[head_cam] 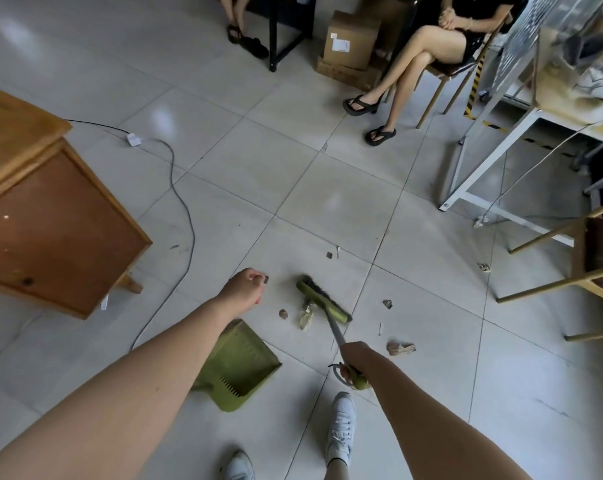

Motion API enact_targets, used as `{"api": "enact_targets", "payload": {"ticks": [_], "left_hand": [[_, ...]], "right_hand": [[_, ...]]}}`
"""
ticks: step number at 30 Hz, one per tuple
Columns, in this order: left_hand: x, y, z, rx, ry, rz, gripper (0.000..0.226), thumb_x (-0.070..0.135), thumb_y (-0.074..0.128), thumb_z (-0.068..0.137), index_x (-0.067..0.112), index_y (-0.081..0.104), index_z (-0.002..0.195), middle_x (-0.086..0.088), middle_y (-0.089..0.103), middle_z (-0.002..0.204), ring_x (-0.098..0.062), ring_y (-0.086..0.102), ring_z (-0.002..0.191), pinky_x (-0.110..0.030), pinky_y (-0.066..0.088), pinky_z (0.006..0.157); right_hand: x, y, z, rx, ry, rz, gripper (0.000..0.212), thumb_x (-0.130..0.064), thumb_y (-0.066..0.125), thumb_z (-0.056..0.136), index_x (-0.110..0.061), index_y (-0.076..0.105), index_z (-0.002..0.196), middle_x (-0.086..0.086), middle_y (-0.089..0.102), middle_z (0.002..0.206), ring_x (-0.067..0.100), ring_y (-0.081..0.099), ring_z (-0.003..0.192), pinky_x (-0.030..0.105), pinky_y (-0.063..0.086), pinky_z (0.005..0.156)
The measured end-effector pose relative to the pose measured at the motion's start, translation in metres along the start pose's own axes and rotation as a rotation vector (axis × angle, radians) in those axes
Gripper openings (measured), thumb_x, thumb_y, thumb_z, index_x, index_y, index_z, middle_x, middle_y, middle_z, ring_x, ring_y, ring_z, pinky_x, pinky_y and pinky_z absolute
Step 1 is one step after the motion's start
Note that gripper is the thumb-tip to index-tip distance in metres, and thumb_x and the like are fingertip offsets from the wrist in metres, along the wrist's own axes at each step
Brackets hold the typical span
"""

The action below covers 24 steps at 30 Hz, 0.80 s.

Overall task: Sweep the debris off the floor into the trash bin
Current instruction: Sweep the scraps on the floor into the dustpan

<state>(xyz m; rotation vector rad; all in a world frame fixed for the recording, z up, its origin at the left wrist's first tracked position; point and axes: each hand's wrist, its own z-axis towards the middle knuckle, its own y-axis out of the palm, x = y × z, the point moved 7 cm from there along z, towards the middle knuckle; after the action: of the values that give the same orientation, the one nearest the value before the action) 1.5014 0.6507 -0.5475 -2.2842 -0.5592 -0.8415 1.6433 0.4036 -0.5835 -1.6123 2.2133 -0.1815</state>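
Observation:
My right hand grips the metal handle of a green broom, whose head rests on the tiled floor ahead of me. My left hand is stretched out to the left of the broom head and pinches a small dark scrap in its fingertips. A green dustpan lies on the floor under my left forearm. Debris is scattered around the broom: a brown lump, a crumpled wrapper, a wood-like piece, a small shard and bits farther off. No trash bin is in view.
A wooden cabinet stands at the left, with a black cable trailing across the floor beside it. Two seated people's legs and cardboard boxes are ahead. A white table frame and a chair stand at the right.

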Motion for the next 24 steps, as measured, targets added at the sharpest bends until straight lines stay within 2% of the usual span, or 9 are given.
{"api": "enact_targets", "payload": {"ticks": [4,6,8,10,15,17,18,21,24], "left_hand": [[-0.024,-0.038,-0.020,0.025,0.008,0.042,0.022,0.020,0.041,0.096,0.015,0.058,0.108,-0.010,0.065,0.110,-0.029,0.063,0.104,-0.034,0.048,0.091],[-0.030,-0.054,-0.027,0.052,0.010,0.062,0.025,0.019,0.042,0.096,0.013,0.061,0.111,-0.010,0.064,0.119,-0.028,0.060,0.112,-0.032,0.044,0.094],[-0.037,-0.069,-0.030,0.081,0.002,0.071,0.026,0.019,0.043,0.095,0.014,0.062,0.112,-0.008,0.064,0.121,-0.024,0.058,0.113,-0.028,0.042,0.090],[-0.043,-0.084,-0.028,0.114,-0.011,0.066,0.027,0.019,0.044,0.094,0.014,0.062,0.113,-0.005,0.063,0.124,-0.023,0.057,0.115,-0.024,0.038,0.088],[-0.064,-0.105,-0.009,0.158,-0.045,0.065,0.033,0.018,0.042,0.096,0.008,0.061,0.121,-0.009,0.060,0.132,-0.024,0.054,0.122,-0.028,0.039,0.095],[-0.077,-0.104,-0.003,0.137,-0.040,0.094,0.036,0.020,0.039,0.096,0.013,0.056,0.128,-0.005,0.057,0.137,-0.021,0.052,0.126,-0.028,0.039,0.098],[-0.082,-0.102,0.000,0.127,-0.031,0.112,0.039,0.021,0.038,0.097,0.015,0.052,0.132,-0.004,0.054,0.140,-0.020,0.050,0.129,-0.028,0.038,0.100],[-0.092,-0.097,0.008,0.111,-0.037,0.119,0.044,0.024,0.036,0.099,0.020,0.042,0.142,-0.004,0.047,0.147,-0.019,0.045,0.135,-0.028,0.035,0.102],[-0.090,-0.088,0.014,0.102,-0.071,0.094,0.046,0.024,0.033,0.100,0.023,0.037,0.146,-0.004,0.044,0.150,-0.020,0.042,0.137,-0.030,0.035,0.104]], "right_hand": [[-0.005,0.007,-0.022,0.075,0.008,-0.010,0.019,-0.002,0.034,0.093,-0.003,0.046,0.079,0.011,0.050,0.053,0.016,0.045,0.032,0.014,0.033,0.037],[-0.024,0.015,-0.033,0.090,-0.047,-0.068,0.018,-0.003,0.034,0.093,-0.003,0.046,0.079,0.009,0.050,0.041,0.015,0.043,0.024,0.012,0.032,0.034],[-0.047,0.024,-0.039,0.110,-0.097,-0.131,0.013,-0.004,0.035,0.093,-0.001,0.047,0.087,0.010,0.052,0.047,0.016,0.045,0.027,0.015,0.034,0.033],[-0.074,0.036,-0.037,0.121,-0.160,-0.214,0.013,-0.005,0.038,0.092,0.001,0.048,0.089,0.010,0.052,0.058,0.017,0.049,0.038,0.020,0.037,0.038],[-0.127,0.071,-0.015,0.107,-0.230,-0.431,0.016,-0.017,0.046,0.093,-0.003,0.050,0.098,0.007,0.054,0.059,0.019,0.052,0.049,0.023,0.044,0.048],[-0.140,0.082,0.000,0.080,-0.269,-0.470,0.017,-0.021,0.047,0.093,-0.007,0.053,0.101,0.004,0.057,0.067,0.018,0.056,0.057,0.029,0.053,0.066],[-0.142,0.085,0.009,0.053,-0.287,-0.473,0.014,-0.020,0.046,0.093,-0.010,0.054,0.100,0.002,0.055,0.070,0.016,0.055,0.059,0.030,0.053,0.070],[-0.123,0.088,0.035,-0.004,-0.262,-0.446,0.028,-0.017,0.043,0.095,-0.011,0.057,0.118,0.000,0.046,0.070,0.012,0.047,0.056,0.024,0.045,0.048],[-0.086,0.079,0.050,-0.013,-0.219,-0.500,0.039,-0.016,0.040,0.095,-0.004,0.053,0.130,-0.001,0.044,0.071,0.011,0.044,0.055,0.022,0.039,0.044]]}}
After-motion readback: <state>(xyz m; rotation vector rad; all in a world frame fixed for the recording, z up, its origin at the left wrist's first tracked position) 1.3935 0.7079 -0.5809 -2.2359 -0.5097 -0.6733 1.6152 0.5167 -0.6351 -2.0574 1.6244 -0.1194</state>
